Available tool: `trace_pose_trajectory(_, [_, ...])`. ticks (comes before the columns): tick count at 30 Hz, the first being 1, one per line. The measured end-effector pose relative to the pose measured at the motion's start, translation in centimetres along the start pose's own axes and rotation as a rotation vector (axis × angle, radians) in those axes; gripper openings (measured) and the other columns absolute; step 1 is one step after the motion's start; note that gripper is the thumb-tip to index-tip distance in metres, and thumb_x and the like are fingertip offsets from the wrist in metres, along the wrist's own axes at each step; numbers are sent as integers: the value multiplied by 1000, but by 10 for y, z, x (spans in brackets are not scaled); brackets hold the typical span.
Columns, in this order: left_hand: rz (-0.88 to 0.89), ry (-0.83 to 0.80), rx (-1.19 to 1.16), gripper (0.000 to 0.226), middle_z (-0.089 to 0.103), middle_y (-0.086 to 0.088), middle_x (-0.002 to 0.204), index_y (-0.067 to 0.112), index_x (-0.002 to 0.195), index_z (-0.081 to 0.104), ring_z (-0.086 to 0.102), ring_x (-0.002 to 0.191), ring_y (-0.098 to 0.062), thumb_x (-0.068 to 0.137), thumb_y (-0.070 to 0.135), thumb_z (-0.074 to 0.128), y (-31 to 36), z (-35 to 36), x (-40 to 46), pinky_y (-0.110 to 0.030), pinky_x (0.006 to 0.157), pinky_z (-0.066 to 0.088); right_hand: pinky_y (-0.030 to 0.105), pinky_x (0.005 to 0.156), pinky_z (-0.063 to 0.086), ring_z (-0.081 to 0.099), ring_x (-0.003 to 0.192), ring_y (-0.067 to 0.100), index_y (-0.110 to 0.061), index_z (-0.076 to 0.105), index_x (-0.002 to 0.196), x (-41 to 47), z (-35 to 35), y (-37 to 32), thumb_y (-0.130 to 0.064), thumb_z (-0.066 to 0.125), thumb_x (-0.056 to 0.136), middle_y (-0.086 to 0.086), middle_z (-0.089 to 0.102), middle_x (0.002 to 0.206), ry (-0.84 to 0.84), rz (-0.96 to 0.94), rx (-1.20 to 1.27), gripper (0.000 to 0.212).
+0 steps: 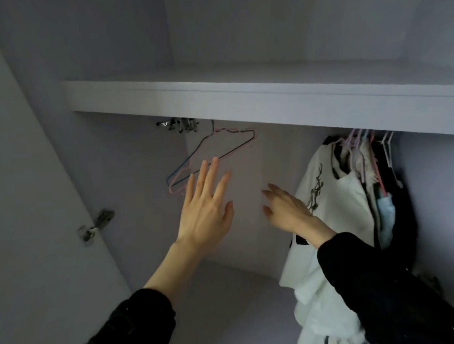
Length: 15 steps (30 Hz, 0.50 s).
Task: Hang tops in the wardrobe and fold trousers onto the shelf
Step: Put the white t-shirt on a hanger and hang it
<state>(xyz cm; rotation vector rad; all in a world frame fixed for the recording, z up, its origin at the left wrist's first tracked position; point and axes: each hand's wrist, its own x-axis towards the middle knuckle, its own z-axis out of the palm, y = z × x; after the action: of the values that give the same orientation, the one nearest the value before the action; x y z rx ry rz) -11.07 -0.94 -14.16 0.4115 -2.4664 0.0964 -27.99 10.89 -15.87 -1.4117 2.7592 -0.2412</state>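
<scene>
Your left hand [204, 210] and right hand [286, 210] are both released, grasping nothing; reach carelessly and the loosely hung wire hangers [206, 157] could slip off.

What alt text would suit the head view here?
Both hands reach into an open wardrobe: the left hand, fingers spread, nears two empty wire hangers; the right hand is beside a hanging white top. A shelf spans above.

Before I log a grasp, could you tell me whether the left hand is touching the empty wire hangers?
Cannot tell: in the head view, the left hand fingertips overlap the empty wire hangers, but depth is unclear.
</scene>
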Motion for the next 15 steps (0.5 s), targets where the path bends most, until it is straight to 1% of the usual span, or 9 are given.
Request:
trace_pose_trajectory(2, [-132, -110, -7, 54, 31, -20, 149, 9, 135, 44, 24, 140, -38, 86, 31, 44, -15, -3, -44, -53, 109, 27, 36, 108, 34, 32, 138, 25, -16, 27, 148, -10, 12, -35, -30, 40, 100, 3, 22, 156, -66, -101, 94, 52])
trace_pose_trajectory(4, [-265, -234, -27, 58, 47, -18, 139, 9, 129, 52, 44, 129, -37, 83, 39, 34, -32, -8, -94, -52, 98, 41, 34, 105, 36, 39, 134, 26, -17, 31, 147, -23, 30, -73, -30, 40, 99, 3, 33, 152, -134, -191, 121, 50])
trace_pose_trajectory(5, [-316, -281, -64, 63, 52, -16, 135, 9, 128, 54, 49, 125, -35, 81, 42, 29, -37, -12, -112, -49, 95, 44, 34, 104, 37, 42, 132, 26, -18, 32, 146, -28, 38, -87, -30, 40, 99, 4, 37, 149, -156, -220, 129, 49])
trace_pose_trajectory(6, [-391, -324, -75, 68, 54, -13, 133, 11, 130, 53, 51, 123, -32, 80, 45, 24, -44, -21, -140, -45, 96, 44, 35, 103, 38, 44, 130, 26, -20, 34, 145, -37, 50, -110, -31, 40, 98, 4, 42, 147, -192, -275, 138, 49])
trace_pose_trajectory(8, [-514, -381, -64, 72, 50, -5, 139, 15, 139, 43, 47, 127, -25, 80, 49, 17, -56, -42, -190, -36, 100, 39, 34, 100, 41, 50, 124, 27, -22, 38, 143, -56, 70, -154, -33, 42, 98, 3, 52, 138, -274, -368, 160, 47])
trace_pose_trajectory(9, [-572, -407, -39, 66, 46, -2, 142, 18, 142, 37, 44, 130, -22, 86, 47, 20, -61, -54, -218, -33, 102, 36, 34, 98, 42, 52, 121, 26, -23, 39, 142, -68, 80, -176, -33, 42, 98, 3, 56, 133, -316, -407, 183, 45])
trace_pose_trajectory(11, [-672, -452, -6, 52, 41, 1, 145, 22, 146, 29, 39, 132, -21, 96, 38, 33, -69, -74, -270, -30, 103, 32, 33, 95, 44, 55, 118, 25, -22, 42, 141, -95, 97, -218, -31, 43, 98, 2, 60, 129, -387, -488, 221, 44])
trace_pose_trajectory(12, [-727, -460, 9, 51, 41, 1, 145, 23, 146, 28, 39, 132, -20, 97, 34, 37, -70, -87, -295, -30, 103, 31, 33, 95, 44, 55, 117, 24, -22, 42, 140, -110, 105, -240, -31, 43, 98, 1, 60, 128, -434, -523, 228, 43])
trace_pose_trajectory(15, [-902, -467, 34, 49, 42, 0, 143, 21, 145, 28, 40, 131, -21, 98, 31, 39, -63, -123, -388, -31, 102, 33, 32, 96, 41, 54, 117, 22, -21, 41, 141, -168, 132, -304, -29, 43, 98, -2, 63, 123, -554, -667, 216, 44])
